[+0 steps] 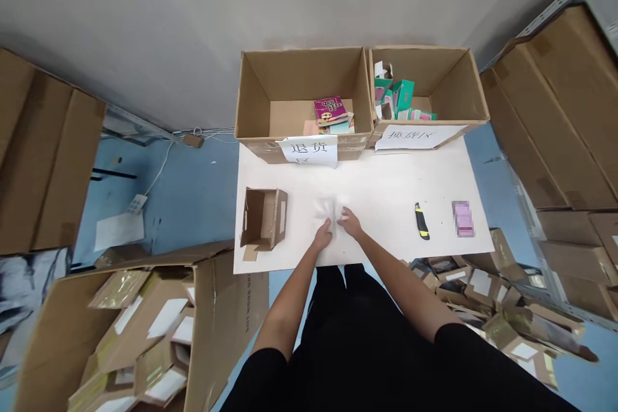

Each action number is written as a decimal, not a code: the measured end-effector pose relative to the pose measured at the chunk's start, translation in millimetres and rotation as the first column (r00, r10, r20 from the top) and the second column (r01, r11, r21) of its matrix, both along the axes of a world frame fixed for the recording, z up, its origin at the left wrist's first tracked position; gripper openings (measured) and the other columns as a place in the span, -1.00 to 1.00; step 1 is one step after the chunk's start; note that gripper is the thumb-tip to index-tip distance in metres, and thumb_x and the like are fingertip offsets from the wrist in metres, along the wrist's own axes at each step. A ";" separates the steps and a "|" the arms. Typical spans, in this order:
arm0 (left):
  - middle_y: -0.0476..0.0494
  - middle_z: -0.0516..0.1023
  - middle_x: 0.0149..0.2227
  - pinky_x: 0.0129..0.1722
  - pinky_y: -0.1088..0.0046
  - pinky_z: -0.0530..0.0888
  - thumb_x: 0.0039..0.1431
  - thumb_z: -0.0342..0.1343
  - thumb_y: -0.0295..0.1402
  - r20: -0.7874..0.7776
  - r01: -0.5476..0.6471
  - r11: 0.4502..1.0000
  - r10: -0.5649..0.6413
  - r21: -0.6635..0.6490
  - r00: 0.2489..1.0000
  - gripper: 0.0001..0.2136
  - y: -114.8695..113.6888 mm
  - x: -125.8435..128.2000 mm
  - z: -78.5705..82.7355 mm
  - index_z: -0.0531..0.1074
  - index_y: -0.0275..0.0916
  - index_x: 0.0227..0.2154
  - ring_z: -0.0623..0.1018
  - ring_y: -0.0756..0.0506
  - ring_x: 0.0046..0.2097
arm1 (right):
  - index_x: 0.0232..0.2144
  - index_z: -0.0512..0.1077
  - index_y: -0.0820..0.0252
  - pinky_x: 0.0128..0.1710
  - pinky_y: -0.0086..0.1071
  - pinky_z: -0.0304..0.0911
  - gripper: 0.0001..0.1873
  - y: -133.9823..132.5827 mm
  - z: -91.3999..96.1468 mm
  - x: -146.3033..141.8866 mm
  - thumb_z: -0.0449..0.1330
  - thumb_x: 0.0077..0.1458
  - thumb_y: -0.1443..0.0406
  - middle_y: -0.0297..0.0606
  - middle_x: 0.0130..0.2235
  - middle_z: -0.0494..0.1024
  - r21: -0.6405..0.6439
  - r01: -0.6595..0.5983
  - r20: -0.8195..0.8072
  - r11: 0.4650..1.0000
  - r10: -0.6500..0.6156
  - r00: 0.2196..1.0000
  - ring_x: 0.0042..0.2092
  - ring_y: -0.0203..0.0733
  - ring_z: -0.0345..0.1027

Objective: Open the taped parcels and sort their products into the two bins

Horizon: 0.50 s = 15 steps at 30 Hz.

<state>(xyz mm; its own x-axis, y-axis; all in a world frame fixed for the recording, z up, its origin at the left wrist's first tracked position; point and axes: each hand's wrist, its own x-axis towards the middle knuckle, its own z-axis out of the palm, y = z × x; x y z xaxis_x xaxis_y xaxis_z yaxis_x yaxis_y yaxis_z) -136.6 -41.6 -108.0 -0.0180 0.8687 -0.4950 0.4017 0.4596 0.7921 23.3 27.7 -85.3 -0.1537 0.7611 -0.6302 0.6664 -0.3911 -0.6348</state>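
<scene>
A small white wrapped packet (324,208), perhaps in translucent foam or bubble wrap, lies at the middle of the white table, near its front edge. My left hand (324,235) is closed on the packet's lower edge, thumb uppermost. From the other side, my right hand (351,223) pinches the right part of the white wrapping with bent fingers. What is inside the wrapping cannot be made out. Left of my hands stands a small open cardboard box (277,219) on its side, its opening facing me.
Behind are two labelled cartons, one with booklets (331,111), one with green boxes (403,96). A yellow-black box cutter (421,221) and a blurred pink item (463,219) lie right on the table (386,180). A large carton (207,328) of boxes stands left; piled boxes (483,283) lie right.
</scene>
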 end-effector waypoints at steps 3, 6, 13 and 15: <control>-0.30 0.47 0.34 0.34 0.02 0.40 0.00 0.14 -0.50 0.238 -0.061 0.997 0.071 -0.052 0.969 -0.19 -10.6 24.8 13.9 0.29 -0.20 0.41 0.48 -0.26 0.33 | 0.16 0.43 0.16 -0.02 -0.27 0.44 -0.42 -5.6 6.8 -2.4 0.16 0.05 0.25 -0.15 0.04 0.63 -0.021 0.022 -0.232 1.000 -0.026 0.972 -0.03 -0.11 0.52; -0.34 0.46 0.34 0.26 0.07 0.46 0.06 0.14 -0.47 0.315 -0.150 0.989 0.141 0.005 0.938 -0.19 -29.6 4.8 48.9 0.23 -0.18 0.44 0.58 -0.23 0.23 | -0.18 0.50 0.19 -0.08 -0.28 0.43 -0.65 -1.5 24.9 6.1 0.21 -0.04 0.18 -0.21 -0.17 0.65 -0.036 0.085 -0.326 0.996 -0.092 0.941 -0.11 -0.08 0.50; -0.31 0.40 0.38 0.48 0.06 0.20 0.20 0.07 -0.47 -0.371 -0.228 0.894 0.376 0.385 0.849 -0.44 -79.9 -160.4 139.7 0.45 -0.23 0.29 0.25 -0.30 0.48 | -0.33 0.49 0.12 0.02 -0.24 0.37 -0.72 29.6 114.5 -64.0 0.23 0.00 0.06 -0.23 -0.20 0.59 0.380 0.231 -0.461 0.896 -0.033 0.887 -0.07 -0.04 0.44; -0.33 0.37 0.40 0.51 0.05 0.13 0.17 0.09 -0.49 -0.481 -0.085 0.948 0.231 0.307 0.846 -0.41 -84.3 -198.6 149.2 0.42 -0.28 0.31 0.14 -0.31 0.52 | -0.27 0.52 0.13 0.06 -0.24 0.35 -0.72 24.9 141.4 -116.2 0.22 0.07 0.08 -0.19 -0.14 0.58 0.469 0.258 -0.519 0.845 0.028 0.854 -0.02 -0.03 0.42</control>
